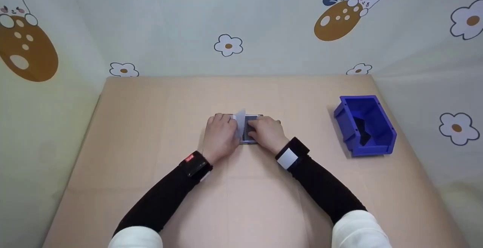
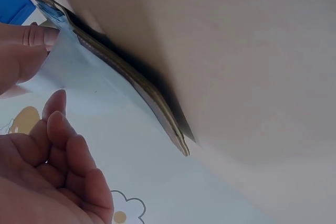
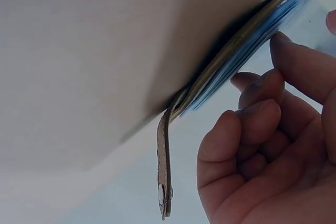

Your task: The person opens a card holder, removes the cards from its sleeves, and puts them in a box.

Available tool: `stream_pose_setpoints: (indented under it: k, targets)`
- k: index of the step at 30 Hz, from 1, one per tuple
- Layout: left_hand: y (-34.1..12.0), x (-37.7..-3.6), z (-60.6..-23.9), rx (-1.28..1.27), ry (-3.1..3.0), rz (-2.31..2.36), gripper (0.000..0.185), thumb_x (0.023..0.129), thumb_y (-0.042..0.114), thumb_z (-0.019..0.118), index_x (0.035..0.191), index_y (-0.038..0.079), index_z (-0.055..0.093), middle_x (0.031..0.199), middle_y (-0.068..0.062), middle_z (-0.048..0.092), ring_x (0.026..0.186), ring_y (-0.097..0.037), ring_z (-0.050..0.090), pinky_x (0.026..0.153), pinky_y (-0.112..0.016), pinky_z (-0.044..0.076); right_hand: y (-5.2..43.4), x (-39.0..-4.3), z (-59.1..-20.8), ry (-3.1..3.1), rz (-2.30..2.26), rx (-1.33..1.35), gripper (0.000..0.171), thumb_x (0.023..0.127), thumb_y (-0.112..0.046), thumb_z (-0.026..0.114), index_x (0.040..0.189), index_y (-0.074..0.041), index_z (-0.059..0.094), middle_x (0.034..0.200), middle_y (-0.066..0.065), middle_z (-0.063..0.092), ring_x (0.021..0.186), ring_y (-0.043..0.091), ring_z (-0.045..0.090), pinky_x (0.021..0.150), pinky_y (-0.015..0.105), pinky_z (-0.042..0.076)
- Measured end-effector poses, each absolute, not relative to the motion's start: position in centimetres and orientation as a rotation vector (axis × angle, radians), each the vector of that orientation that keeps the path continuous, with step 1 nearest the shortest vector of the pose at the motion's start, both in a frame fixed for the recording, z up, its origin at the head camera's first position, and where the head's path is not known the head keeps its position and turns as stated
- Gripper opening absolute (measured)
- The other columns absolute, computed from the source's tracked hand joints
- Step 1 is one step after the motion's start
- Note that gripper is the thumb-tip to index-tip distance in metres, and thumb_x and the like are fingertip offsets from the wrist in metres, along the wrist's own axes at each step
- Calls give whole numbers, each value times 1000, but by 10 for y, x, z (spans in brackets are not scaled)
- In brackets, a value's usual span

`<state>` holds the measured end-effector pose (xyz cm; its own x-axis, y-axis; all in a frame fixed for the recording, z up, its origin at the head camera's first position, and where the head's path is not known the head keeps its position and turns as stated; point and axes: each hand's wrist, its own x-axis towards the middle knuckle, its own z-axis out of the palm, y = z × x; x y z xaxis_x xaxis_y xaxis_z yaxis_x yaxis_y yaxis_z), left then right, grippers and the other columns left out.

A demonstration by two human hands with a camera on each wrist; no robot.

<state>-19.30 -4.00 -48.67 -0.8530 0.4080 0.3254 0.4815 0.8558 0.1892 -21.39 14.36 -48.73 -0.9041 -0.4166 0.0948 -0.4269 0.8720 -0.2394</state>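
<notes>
Hands point(image 1: 220, 136) point(image 1: 268, 133) with curled fingers gripping an open card wallet point(image 1: 249, 129); dark item point(image 1: 362, 131) inside blue bin point(image 1: 349, 119).

Left hand point(image 1: 220, 136), right hand point(image 1: 268, 133) — side by side, fingers curled

Bare table point(image 1: 151, 127) all round; blue bin point(image 1: 365, 125) far right.

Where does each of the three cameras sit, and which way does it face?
Head: above the tan table, facing down and forward; shows both black-sleeved arms, left hand, right hand, blue plastic bin.
Left wrist: low beside the left hand, looking along the flat grey card holder.
Right wrist: low beside the right hand, facing the holder's snap strap.
Shared: all show the holder.
</notes>
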Motion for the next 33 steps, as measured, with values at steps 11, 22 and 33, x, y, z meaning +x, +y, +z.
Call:
stream_pose_setpoints:
  k: [11,22,33]
  targets:
    - [-61,-192,-475,-429,-2975,-720,23,84,29,71,74,10,64,78,-4,57,78,-28,53,72,-44,40,144,-214,-488,-3003,410,693,17,85,-18,77,78,-10,63,81,9,64,81,30,64,60,50,49]
    - [-70,-199,-481,-319,-3010,-673,38,87,20,62,54,15,44,57,0,45,62,-26,51,61,-43,42,144,-213,-488,-3017,409,686,17,86,-18,75,78,-9,63,81,10,64,82,31,64,62,50,48]
    - [-71,-200,-486,-316,-3099,-507,28,86,18,61,61,9,54,63,-6,57,62,-31,57,60,-48,46,144,-214,-489,-3024,397,686,12,86,-18,75,83,-10,67,82,9,64,83,30,64,63,49,48]
